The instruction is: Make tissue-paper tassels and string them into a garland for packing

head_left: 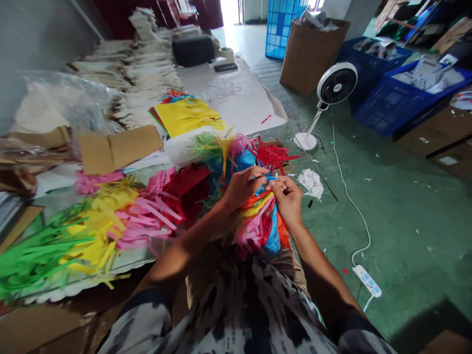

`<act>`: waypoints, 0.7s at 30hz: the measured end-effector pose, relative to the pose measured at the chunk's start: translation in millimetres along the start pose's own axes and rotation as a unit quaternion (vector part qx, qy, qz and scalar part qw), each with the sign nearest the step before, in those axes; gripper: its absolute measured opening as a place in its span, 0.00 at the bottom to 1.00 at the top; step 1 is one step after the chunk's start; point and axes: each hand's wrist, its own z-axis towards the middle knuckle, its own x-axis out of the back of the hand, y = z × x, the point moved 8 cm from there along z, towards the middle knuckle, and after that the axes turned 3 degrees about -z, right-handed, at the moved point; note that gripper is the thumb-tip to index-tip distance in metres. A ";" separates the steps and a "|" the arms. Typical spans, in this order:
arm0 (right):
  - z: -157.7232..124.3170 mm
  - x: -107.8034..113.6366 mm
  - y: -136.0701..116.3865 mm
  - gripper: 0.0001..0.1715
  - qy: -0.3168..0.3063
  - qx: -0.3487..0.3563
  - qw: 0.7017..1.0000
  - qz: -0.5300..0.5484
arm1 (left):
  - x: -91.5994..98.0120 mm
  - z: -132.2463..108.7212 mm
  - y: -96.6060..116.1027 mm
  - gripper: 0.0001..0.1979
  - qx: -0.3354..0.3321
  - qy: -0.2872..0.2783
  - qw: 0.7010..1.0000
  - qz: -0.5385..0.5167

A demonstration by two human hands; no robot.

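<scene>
One blue strip [272, 178] is pinched by fingertips of the left hand [243, 187] and right hand [289, 198], above fringed paper [254, 227] rested on the lap [295, 269], apparently for steadiness.

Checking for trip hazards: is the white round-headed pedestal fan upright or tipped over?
Upright: the fan stands on its round white base, flat on the green floor.

Left hand [241, 188] and right hand [289, 200] are holding a small blue strip [272, 178] between them; a multicoloured fringe bundle [258, 226] is hanging just below; green fringe [33, 260], yellow fringe [110, 204] and pink fringe [142, 226] are lying to the left; a white fan [320, 105] is standing on the green floor [401, 206]
</scene>
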 end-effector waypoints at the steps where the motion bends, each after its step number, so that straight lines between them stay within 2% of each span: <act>1: 0.1 -0.2 -0.1 0.14 0.000 0.000 1.000 0.001 | -0.9 -0.3 2.0 0.11 -0.008 -0.006 1.000 0.015; 9: 0.5 -2.4 -2.2 0.16 -0.007 0.000 1.000 0.005 | 0.3 -4.6 3.3 0.09 -0.011 0.006 0.999 0.050; 14: 0.4 -3.4 0.2 0.16 -0.012 -0.003 1.000 0.007 | -2.3 -4.0 -1.8 0.08 0.026 0.014 0.999 -0.018; 16: 0.3 -3.6 0.6 0.16 -0.015 -0.004 1.000 0.006 | -4.2 -2.0 -4.3 0.09 0.046 -0.001 0.996 -0.081; 21: 0.9 -5.0 1.2 0.15 -0.024 -0.005 1.000 0.002 | -10.9 1.4 -10.9 0.15 0.123 -0.101 0.960 -0.230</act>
